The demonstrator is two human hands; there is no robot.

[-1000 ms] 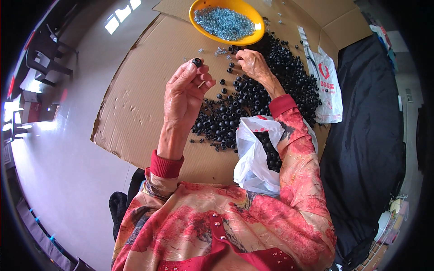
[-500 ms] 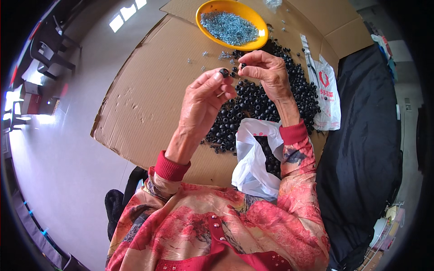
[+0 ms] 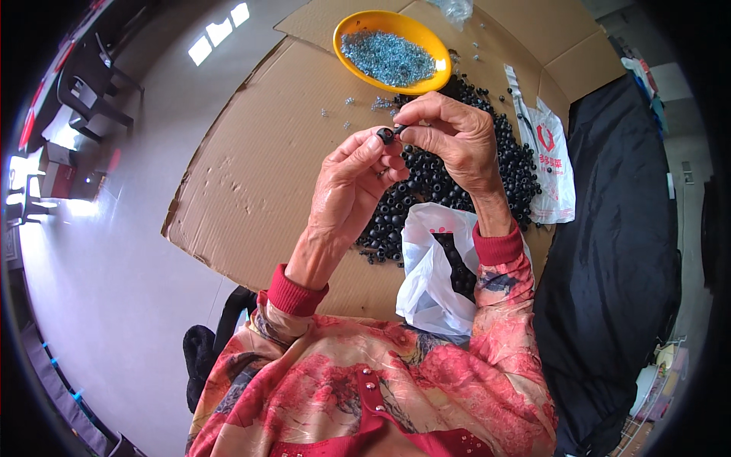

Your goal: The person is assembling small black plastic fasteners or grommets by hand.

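Above the cardboard, my left hand point(image 3: 346, 171) pinches a round black piece with a hole point(image 3: 386, 135) between thumb and forefinger. My right hand point(image 3: 461, 145) is closed in a pinch on a small dark piece point(image 3: 400, 129), held right up against the black one; whether they touch or fit together I cannot tell. Below both hands spreads a heap of black bead-like pieces point(image 3: 426, 171). Beyond them stands a yellow oval bowl point(image 3: 443, 70) filled with small clear bluish pieces point(image 3: 388, 57). Nearer my body, an open white plastic bag point(image 3: 420, 278) contains more black pieces point(image 3: 459, 268).
A cardboard sheet point(image 3: 244, 160) lies under everything. At the right are a flattened white bag with red print point(image 3: 554, 171) and a large black cloth point(image 3: 609, 251). A few clear pieces point(image 3: 382, 103) lie loose near the bowl. A dark chair point(image 3: 95, 95) stands far left.
My hands have come together, so the small piece in the right now meets or nearly meets the black piece in the left. The whole view has shifted slightly.
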